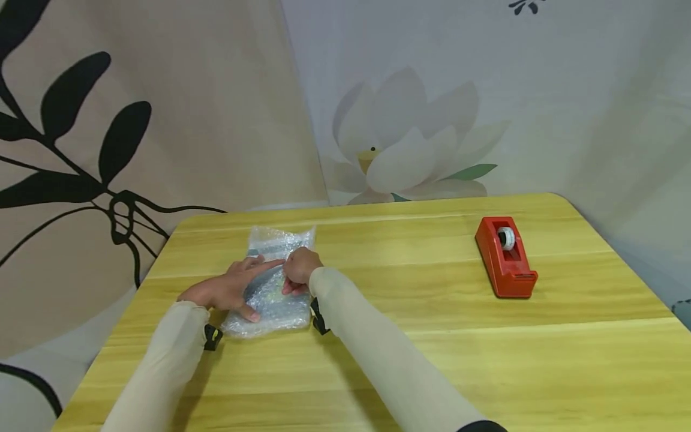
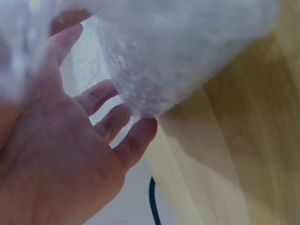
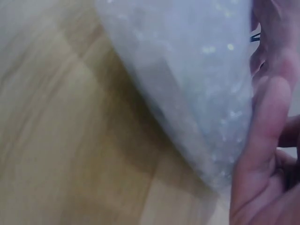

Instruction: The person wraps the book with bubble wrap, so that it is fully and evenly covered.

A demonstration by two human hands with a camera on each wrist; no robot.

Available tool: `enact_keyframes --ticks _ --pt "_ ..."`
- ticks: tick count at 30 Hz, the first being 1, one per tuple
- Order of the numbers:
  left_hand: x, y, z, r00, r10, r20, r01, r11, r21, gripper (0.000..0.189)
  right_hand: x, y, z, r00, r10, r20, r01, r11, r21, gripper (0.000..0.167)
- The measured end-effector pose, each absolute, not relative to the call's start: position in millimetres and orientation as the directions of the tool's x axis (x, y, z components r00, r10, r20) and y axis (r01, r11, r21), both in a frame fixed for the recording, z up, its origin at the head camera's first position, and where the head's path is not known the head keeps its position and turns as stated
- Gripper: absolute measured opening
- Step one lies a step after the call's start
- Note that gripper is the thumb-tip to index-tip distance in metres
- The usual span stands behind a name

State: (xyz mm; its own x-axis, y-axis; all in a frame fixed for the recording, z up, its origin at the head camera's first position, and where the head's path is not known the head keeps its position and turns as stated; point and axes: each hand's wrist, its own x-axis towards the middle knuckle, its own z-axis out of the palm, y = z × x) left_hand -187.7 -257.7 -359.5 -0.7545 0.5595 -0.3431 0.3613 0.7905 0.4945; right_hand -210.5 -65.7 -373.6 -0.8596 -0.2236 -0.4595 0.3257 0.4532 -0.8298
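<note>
A clear bubble-wrap package point(image 1: 283, 312) lies on the table at left of centre in the head view, with something dark and flat dimly visible inside. My left hand point(image 1: 229, 291) rests on its left side, thumb and fingers spread. The left index fingertip reaches the right hand. On the package's right side is my right hand point(image 1: 301, 270), its fingers curled. What lies under those fingers is hidden. Wrinkled bubble wrap point(image 2: 154, 61) is beside the left fingers in the left wrist view. Along the wrap's edge point(image 3: 206, 103) lies a finger of the right hand point(image 3: 262, 164), blurred.
A red tape dispenser point(image 1: 504, 258) with a white roll stands on the right part of the wooden table point(image 1: 432, 360). Behind the table hangs a printed cloth point(image 1: 410, 138) with a flower and dark leaves.
</note>
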Motion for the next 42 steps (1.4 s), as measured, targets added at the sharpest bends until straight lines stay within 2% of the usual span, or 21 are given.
enact_keyframes --ticks 6,13,24,33,37,39,42 --pt "-190 -252 -357 -0.770 0.492 -0.406 0.320 0.849 0.422 0.116 -212 -67 -374 -0.853 -0.229 -0.469 0.334 0.451 -0.828 0.021" --pt "-192 -250 -355 -0.766 0.506 -0.396 0.357 0.848 0.393 0.118 -221 -70 -385 -0.846 -0.196 -0.497 0.389 0.411 -0.825 0.025" --pt "-193 -247 -354 -0.779 0.478 -0.405 0.357 0.870 0.340 0.119 -221 -64 -381 -0.844 -0.230 -0.485 0.371 0.403 -0.836 0.023" --pt "-192 -243 -355 -0.773 0.482 -0.412 0.360 0.869 0.339 0.119 -228 -56 -374 -0.838 -0.240 -0.489 0.248 0.631 -0.735 0.037" --pt "-192 -244 -357 -0.774 0.484 -0.409 0.368 0.868 0.333 0.119 -237 -53 -380 -0.849 -0.253 -0.465 0.109 0.776 -0.622 0.033" --pt "-192 -244 -357 -0.775 0.483 -0.407 0.371 0.870 0.325 0.119 -241 -49 -383 -0.859 -0.246 -0.449 0.044 0.838 -0.544 0.038" --pt "-193 -244 -357 -0.778 0.480 -0.406 0.375 0.873 0.313 0.118 -242 -42 -385 -0.868 -0.226 -0.443 0.022 0.873 -0.488 0.046"
